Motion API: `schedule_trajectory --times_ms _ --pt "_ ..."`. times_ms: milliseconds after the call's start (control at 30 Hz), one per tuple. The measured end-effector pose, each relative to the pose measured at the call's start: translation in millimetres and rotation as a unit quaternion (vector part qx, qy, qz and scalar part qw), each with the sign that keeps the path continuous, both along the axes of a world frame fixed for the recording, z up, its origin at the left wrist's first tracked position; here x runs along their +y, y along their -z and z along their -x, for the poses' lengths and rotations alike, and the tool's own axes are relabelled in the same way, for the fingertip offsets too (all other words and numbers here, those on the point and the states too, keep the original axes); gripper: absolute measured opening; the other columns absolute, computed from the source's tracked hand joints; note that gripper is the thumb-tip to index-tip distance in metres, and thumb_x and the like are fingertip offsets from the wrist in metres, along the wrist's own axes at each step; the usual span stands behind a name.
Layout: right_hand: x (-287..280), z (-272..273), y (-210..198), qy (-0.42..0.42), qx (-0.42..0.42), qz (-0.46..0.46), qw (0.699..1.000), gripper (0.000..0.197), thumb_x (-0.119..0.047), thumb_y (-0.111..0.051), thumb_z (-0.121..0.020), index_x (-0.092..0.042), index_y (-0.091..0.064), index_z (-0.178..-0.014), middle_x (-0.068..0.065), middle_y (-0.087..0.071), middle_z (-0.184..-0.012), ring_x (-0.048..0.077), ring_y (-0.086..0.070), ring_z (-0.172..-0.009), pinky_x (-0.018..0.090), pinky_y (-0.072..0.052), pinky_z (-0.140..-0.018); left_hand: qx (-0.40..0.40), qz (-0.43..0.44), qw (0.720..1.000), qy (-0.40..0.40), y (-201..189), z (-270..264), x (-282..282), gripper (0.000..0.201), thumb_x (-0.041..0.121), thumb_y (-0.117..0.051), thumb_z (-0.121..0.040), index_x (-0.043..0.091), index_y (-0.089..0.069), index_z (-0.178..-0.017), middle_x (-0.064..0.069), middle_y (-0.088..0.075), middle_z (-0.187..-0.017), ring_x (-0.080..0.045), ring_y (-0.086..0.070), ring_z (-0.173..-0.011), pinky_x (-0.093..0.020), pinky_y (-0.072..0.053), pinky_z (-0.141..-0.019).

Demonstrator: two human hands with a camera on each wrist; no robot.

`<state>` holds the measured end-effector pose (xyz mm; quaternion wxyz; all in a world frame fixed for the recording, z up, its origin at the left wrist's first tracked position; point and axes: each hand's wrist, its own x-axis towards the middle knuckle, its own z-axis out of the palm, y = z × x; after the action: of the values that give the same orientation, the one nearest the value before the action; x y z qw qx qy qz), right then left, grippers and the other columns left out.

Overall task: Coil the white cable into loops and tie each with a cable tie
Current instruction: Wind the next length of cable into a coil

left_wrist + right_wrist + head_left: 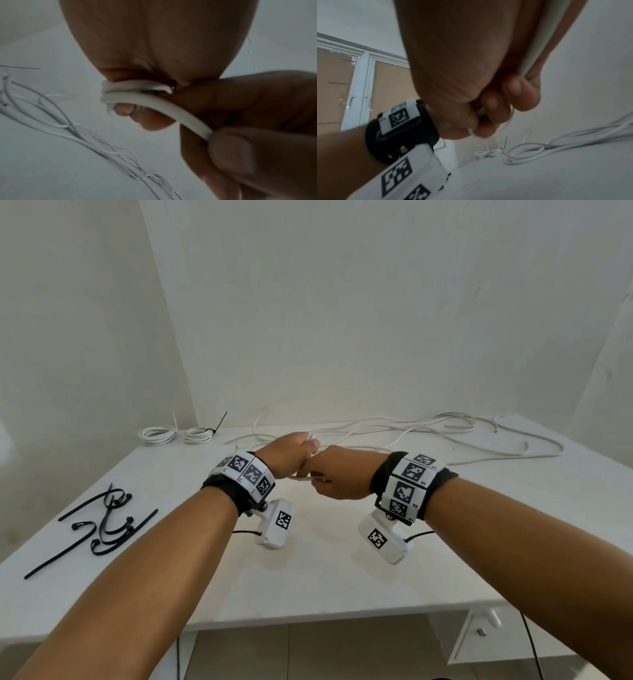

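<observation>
**White table, cable being coiled between two hands**

White table (342,577) against white walls; all places below are given relative to the table. Above its middle, both hands are held raised and touching each other. The left hand (291,451) is closed around several turns of the white cable (154,102); in the left wrist view the turns are seen wrapped at the curled fingers (126,110), with one strand running out to the right hand (337,475). That strand is pinched by the right hand's fingers, thumb on top; in the right wrist view it is seen running down through the closed right fist.

The rest of the cable is left loose along the table's far edge, spread in long slack bends from the middle to the far right corner, with a free end (525,445) lying near the right. It is connected to the hands by a strand at the far middle.

At the far left corner two finished coils (178,434) are lying side by side, touching or nearly so; the left one is bound by a white tie (175,419), the right one by a black tie (219,421), both tails sticking up.

Near the left edge a heap of black ties (102,525) is laid, some straight, some curled into loops, overlapping one another.

Marker bands and white camera units are worn on both wrists. A drawer with a knob is seen under the table's near right corner.
</observation>
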<state>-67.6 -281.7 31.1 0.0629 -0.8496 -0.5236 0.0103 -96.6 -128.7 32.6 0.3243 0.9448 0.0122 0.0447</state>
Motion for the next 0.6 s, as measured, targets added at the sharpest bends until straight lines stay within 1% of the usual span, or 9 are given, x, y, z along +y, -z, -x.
schedule_trajectory --times_ms 33,100,167,233,300,400,500,533,600 --pt "-3 -1 -4 -0.01 -0.003 -0.024 1.0 0.031 -0.012 -0.048 -0.094 -0.017 -0.062 -0.122 -0.002 -0.061 -0.093 0.019 -0.053 -0.082 0.026 -0.039 -0.075 0.01 -0.02 1.0 0.021 1 2 2 0.025 0.033 -0.044 -0.096 0.019 -0.044 -0.075 0.002 -0.048 -0.072 -0.016 -0.044 -0.07 -0.026 -0.033 -0.06" --pt "-8 -5 -13 -0.02 -0.005 -0.065 0.998 0.021 -0.013 -0.056 -0.091 -0.017 -0.066 -0.109 -0.015 -0.056 -0.079 0.011 -0.051 -0.072 0.024 -0.039 -0.07 0.024 -0.053 0.996 0.066 4 5 5 0.018 0.023 -0.045 -0.084 0.016 -0.043 -0.067 0.0 -0.048 -0.06 -0.014 -0.041 -0.056 -0.027 -0.032 -0.055" --pt "-11 -10 -20 -0.025 -0.012 -0.084 0.996 0.014 -0.014 -0.06 -0.089 -0.018 -0.067 -0.1 -0.022 -0.051 -0.069 0.003 -0.051 -0.064 0.022 -0.039 -0.063 0.034 -0.036 0.995 0.084 11 6 4 0.027 0.013 -0.041 -0.091 0.014 -0.044 -0.064 0.001 -0.051 -0.054 -0.012 -0.042 -0.046 -0.025 -0.034 -0.053" --pt "-13 -14 -25 -0.032 -0.023 -0.094 0.995 0.01 -0.016 -0.063 -0.088 -0.018 -0.068 -0.096 -0.023 -0.05 -0.065 0.002 -0.052 -0.062 0.024 -0.044 -0.06 0.036 0.041 0.994 0.09 13 10 0 0.031 0.021 -0.035 -0.096 0.011 -0.044 -0.068 0.002 -0.053 -0.052 -0.013 -0.043 -0.044 -0.025 -0.036 -0.053" --pt "-15 -19 -28 -0.035 -0.041 -0.109 0.993 0.006 -0.021 -0.067 -0.088 -0.02 -0.069 -0.093 -0.023 -0.053 -0.065 0.007 -0.057 -0.064 0.031 -0.051 -0.063 0.012 0.125 0.988 0.091 15 12 -4 0.038 0.032 -0.031 -0.1 0.011 -0.044 -0.072 0.005 -0.048 -0.049 -0.012 -0.036 -0.042 -0.024 -0.032 -0.048" --pt "-20 -29 -31 -0.031 -0.05 -0.158 0.986 0.006 -0.03 -0.073 -0.088 -0.024 -0.071 -0.09 -0.019 -0.062 -0.071 0.011 -0.063 -0.07 0.037 -0.055 -0.068 -0.023 0.224 0.972 0.071 17 12 -4 0.055 0.051 -0.024 -0.103 0.013 -0.046 -0.069 0.007 -0.038 -0.049 -0.01 -0.026 -0.042 -0.022 -0.023 -0.043" --pt "-25 -38 -31 -0.021 -0.029 -0.235 0.971 0.009 -0.03 -0.074 -0.088 -0.022 -0.075 -0.091 -0.011 -0.071 -0.08 0.006 -0.065 -0.075 0.034 -0.057 -0.074 -0.082 0.186 0.976 0.082 18 11 1 0.052 0.059 -0.048 -0.088 0.018 -0.041 -0.057 0.0 -0.033 -0.05 -0.015 -0.024 -0.043 -0.024 -0.023 -0.044" --pt "-26 -39 -30 -0.023 -0.018 -0.267 0.963 0.009 -0.027 -0.074 -0.088 -0.019 -0.076 -0.092 -0.01 -0.073 -0.081 0.006 -0.067 -0.076 0.031 -0.057 -0.075 -0.102 0.18 0.975 0.076 18 12 2 0.051 0.058 -0.053 -0.084 0.018 -0.04 -0.055 -0.002 -0.035 -0.049 -0.015 -0.026 -0.043 -0.023 -0.024 -0.044" --pt "-27 -40 -26 -0.024 0.007 -0.331 0.943 0.008 -0.02 -0.075 -0.088 -0.014 -0.077 -0.093 -0.007 -0.074 -0.081 0.007 -0.069 -0.076 0.027 -0.057 -0.075 -0.134 0.223 0.963 0.072 16 11 2 0.049 0.05 -0.056 -0.087 0.017 -0.04 -0.055 -0.003 -0.034 -0.048 -0.017 -0.026 -0.042 -0.024 -0.024 -0.045"
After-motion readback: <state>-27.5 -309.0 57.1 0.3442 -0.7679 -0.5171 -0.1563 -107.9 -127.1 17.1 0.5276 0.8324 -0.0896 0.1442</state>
